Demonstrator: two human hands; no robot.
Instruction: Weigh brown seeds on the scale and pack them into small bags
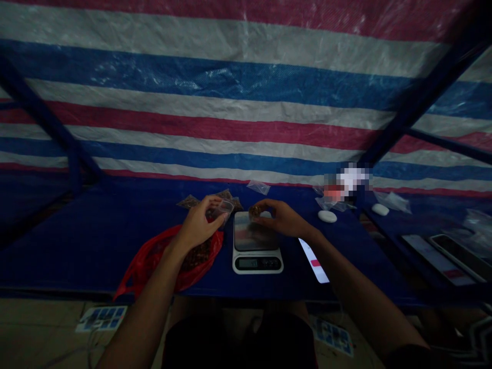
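Note:
My left hand [200, 223] is closed on a clear plastic bag [226, 208], its mouth turned toward the scale. Over the steel pan of a white digital kitchen scale [238, 262], the fingers of my right hand [283, 218] grip a small clear cup [254, 211] with brown bits in it. The cup and the bag are a short gap apart. Below my left forearm lies an open red plastic bag [157, 248] holding brown pieces [198, 254] too small to name. Behind my left hand are several small filled bags [188, 201].
A flat clear bag [258, 187] lies behind the scale. A lit phone [313, 259] is beside my right forearm, with a white oval object [327, 216] beyond it. More phones [438, 259] lie at the right. Blue metal posts [418, 97] and striped sheeting [230, 128] close off the back.

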